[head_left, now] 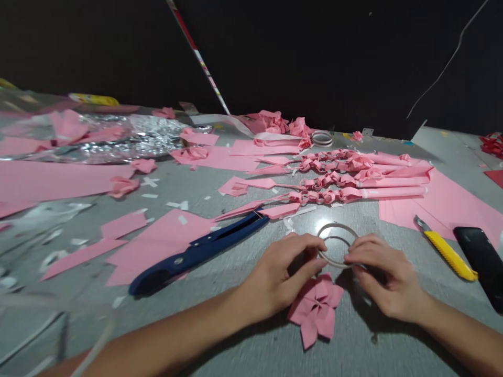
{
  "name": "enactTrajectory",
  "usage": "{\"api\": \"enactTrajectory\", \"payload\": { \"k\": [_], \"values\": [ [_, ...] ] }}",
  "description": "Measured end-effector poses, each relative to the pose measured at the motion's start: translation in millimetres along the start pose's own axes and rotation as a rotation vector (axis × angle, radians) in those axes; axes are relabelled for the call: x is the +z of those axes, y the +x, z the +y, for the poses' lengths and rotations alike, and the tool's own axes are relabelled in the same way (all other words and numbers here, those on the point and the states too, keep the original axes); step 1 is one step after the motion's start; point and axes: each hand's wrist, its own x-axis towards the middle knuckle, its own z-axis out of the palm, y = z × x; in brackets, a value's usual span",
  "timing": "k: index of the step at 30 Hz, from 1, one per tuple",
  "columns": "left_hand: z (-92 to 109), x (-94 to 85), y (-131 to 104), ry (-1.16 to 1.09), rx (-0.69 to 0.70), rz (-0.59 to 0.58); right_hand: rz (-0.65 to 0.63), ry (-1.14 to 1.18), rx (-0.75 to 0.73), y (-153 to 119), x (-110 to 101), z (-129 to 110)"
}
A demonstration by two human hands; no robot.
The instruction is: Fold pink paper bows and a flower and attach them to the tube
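Observation:
Between my two hands is a narrow, pale tape roll (338,225), held tilted just above the grey table. The thumb and fingers of my left hand (285,269) pinch its left side. My right hand (387,275) grips the opposite side with fingers and thumb closed. Directly below, a pink folded-paper flower (317,309) lies on the table, its upper left part behind my left hand. Beyond the roll, several pink paper chains (330,196) with rolled paper tubes lie side by side.
To the left lies a long navy-blue riveted tool (196,256) near pink paper sheets (165,238) and white scraps. A yellow utility knife (448,251) and a black phone (479,262) are at right. Silvery foil (141,139) and another tape roll (322,138) sit near the dark wall.

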Motion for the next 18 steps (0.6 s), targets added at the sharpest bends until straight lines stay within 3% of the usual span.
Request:
{"api": "enactTrajectory", "payload": {
  "k": [13,18],
  "values": [
    [-2.0,2.0,0.6,0.020,0.063,-0.008,-0.010,0.167,0.159,-7.1,2.6,5.1],
    [0.8,0.3,3.8,-0.055,-0.058,-0.036,-0.012,0.144,0.145,-6.6,3.9,4.8]
  ]
}}
